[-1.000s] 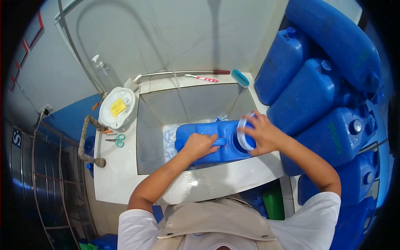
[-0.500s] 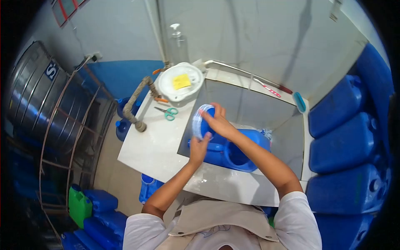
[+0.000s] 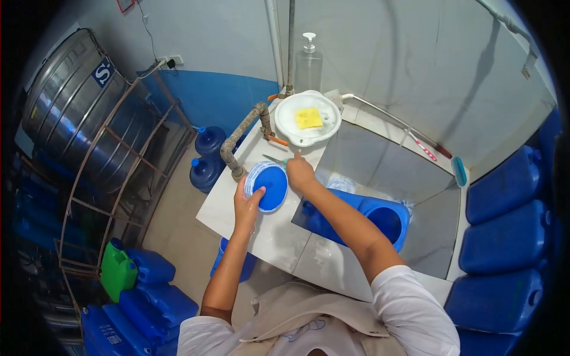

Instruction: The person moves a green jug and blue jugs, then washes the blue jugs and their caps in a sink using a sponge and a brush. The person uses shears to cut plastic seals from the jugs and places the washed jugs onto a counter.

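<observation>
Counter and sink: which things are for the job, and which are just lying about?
Seem part of the job:
- blue lid, in the left hand
- scissors, at the right hand
- open blue jug

Seem just lying about:
- yellow sponge
- toothbrush
- teal brush
- pump bottle

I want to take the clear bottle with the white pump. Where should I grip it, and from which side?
I would grip the upper body of the clear bottle, just under its pump, coming from the front right, above the white basin. It stands upright, the basin blocks its lower front, and a pipe runs close on its left.
</observation>
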Available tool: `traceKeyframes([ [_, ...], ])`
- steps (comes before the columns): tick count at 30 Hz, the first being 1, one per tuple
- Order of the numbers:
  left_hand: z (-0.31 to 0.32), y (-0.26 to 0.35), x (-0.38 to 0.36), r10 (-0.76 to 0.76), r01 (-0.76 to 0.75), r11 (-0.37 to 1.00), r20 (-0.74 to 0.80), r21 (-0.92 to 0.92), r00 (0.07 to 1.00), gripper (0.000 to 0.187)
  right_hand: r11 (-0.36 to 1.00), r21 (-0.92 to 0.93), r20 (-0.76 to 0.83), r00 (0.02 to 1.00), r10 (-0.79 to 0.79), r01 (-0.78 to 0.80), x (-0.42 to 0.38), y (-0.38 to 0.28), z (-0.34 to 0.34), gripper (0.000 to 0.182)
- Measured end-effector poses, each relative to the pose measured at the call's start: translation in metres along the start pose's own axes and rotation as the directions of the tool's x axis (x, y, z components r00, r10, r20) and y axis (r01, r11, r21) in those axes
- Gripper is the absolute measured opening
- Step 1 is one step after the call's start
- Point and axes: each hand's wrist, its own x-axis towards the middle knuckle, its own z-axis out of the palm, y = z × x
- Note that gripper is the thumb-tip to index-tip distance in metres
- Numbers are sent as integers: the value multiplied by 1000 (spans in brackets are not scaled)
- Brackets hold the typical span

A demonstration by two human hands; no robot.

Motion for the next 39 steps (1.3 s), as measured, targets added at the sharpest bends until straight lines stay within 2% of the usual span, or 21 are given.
traceKeyframes([
  [3,4,9,9,-57,58,998,15,-4,998,40,995,16,143,986,91,-95,-20,10,-37,15],
  [5,12,9,17,-52,52,999,43,6,998,38,898,294,315,920,232,-327,-46,29,-80,14],
  [6,19,8,20,-48,47,999,59,15,997,36,653,624,390,895,217,-430,-65,42,-95,16],
  [7,28,7,21,-52,51,999,82,8,995,36,285,831,444,879,174,-477,-86,48,-108,18],
  [9,52,6,24,-99,100,995,145,-2,985,35,-14,846,533,844,65,-533,-126,38,-140,26],
  [10,65,6,24,-100,103,995,178,-8,979,35,40,826,560,826,68,-563,-141,29,-149,36],
  [12,91,5,20,-160,164,986,258,3,953,33,-129,817,570,821,36,-562,-162,28,-148,44],
  [15,124,-1,14,-202,249,965,367,-84,908,32,-293,825,532,839,114,-483,-179,35,-157,45],
  [18,143,-2,6,-264,335,936,418,-104,869,31,-344,859,464,860,214,-378,-188,42,-153,46],
  [22,159,1,-3,-248,306,950,438,-68,864,29,-351,891,387,885,259,-287,-193,42,-155,43],
  [24,160,6,-8,-115,100,993,472,59,874,27,-298,915,377,841,387,-273,-191,42,-159,41],
  [25,161,6,-11,-115,98,993,471,60,874,27,-299,915,377,842,386,-272,-189,47,-161,41],
  [27,165,8,-14,5,-32,998,411,58,912,25,335,891,67,820,569,-305,-178,61,-168,30],
  [28,166,10,-14,8,-34,998,411,56,912,25,338,891,64,821,568,-303,-173,65,-171,30],
  [29,166,14,-13,-28,6,999,438,51,899,25,698,703,-305,829,469,-137,-167,68,-173,27],
  [30,165,16,-13,-61,45,998,464,46,884,24,934,357,-596,771,226,2,-161,69,-180,26],
  [32,163,16,-8,-53,29,998,508,55,860,23,930,361,-547,822,159,61,-153,71,-195,32],
  [34,160,19,-6,-83,41,995,545,89,834,20,905,422,-249,953,173,-54,-147,71,-208,30],
  [35,159,20,-3,-80,39,995,543,86,836,20,906,420,-250,953,169,-50,-146,69,-212,30],
  [37,157,22,0,-212,206,976,521,72,827,19,960,277,-302,952,51,36,-144,62,-216,27],
  [39,158,27,-4,-171,169,984,525,52,834,19,969,240,-368,930,27,66,-142,57,-212,25],
])
